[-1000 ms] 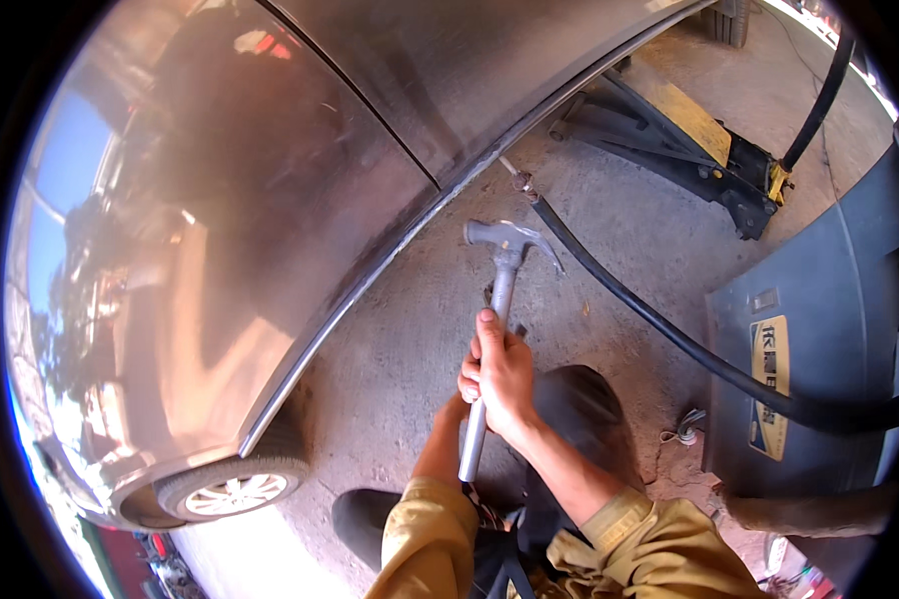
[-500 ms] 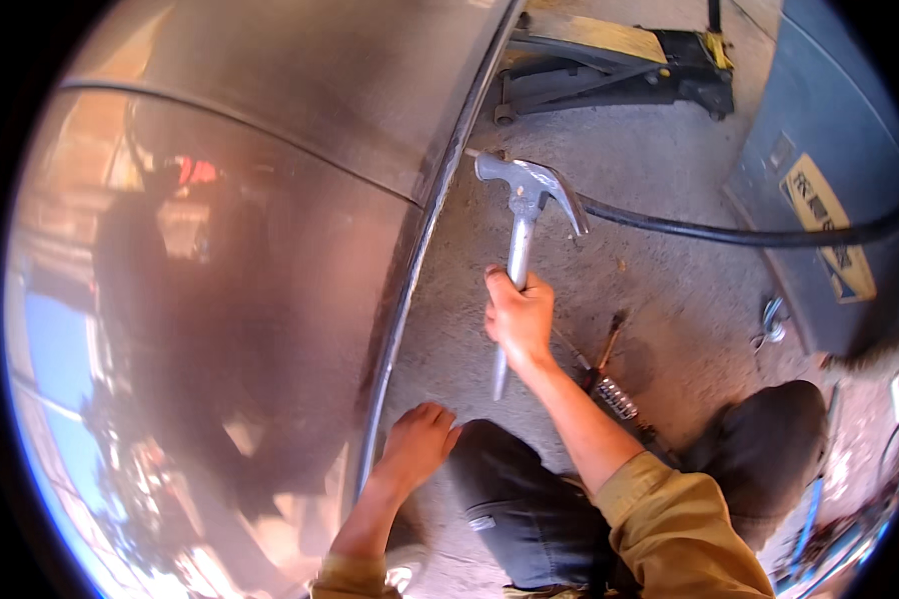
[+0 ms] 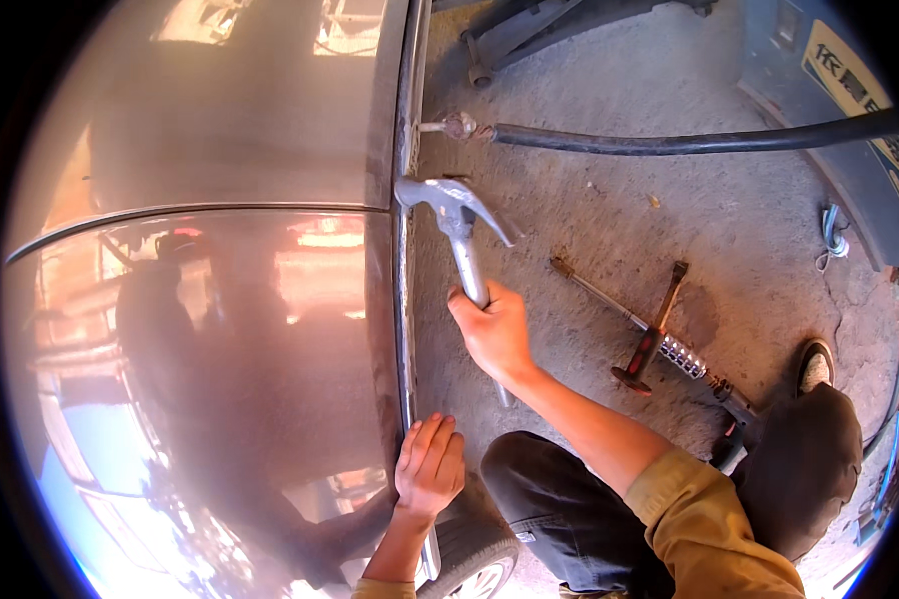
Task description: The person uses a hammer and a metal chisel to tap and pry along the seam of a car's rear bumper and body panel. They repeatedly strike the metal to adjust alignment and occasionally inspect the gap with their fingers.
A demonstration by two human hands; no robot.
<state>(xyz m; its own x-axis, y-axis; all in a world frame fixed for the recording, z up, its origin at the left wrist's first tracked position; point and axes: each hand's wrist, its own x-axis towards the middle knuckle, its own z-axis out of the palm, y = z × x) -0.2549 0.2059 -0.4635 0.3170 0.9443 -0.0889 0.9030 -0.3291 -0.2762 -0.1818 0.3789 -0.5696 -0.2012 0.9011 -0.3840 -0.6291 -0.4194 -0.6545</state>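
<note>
A claw hammer (image 3: 453,205) is gripped by its metal handle in my right hand (image 3: 491,334), the fingers wrapped round it. The hammer's striking face is at the lower edge (image 3: 404,270) of a shiny brownish car panel (image 3: 300,329); whether it touches the metal, I cannot tell. My left hand (image 3: 431,464) rests against the same edge nearer to me. Its fingers lie side by side, slightly bent, with nothing seen in them. Part of a tyre (image 3: 479,549) shows below that hand.
A black hose (image 3: 669,143) runs from a blue cabinet (image 3: 819,110) toward the panel edge. Beyond it stands a floor jack (image 3: 519,45). On the concrete lie a red-and-black-handled tool (image 3: 644,351), a rod tool with a perforated metal sleeve (image 3: 682,356) and a small wire coil (image 3: 833,232).
The view has turned and shifted. The hammer's head has moved left, up to the panel edge, and my left hand now lies against that edge. More of the floor tools show.
</note>
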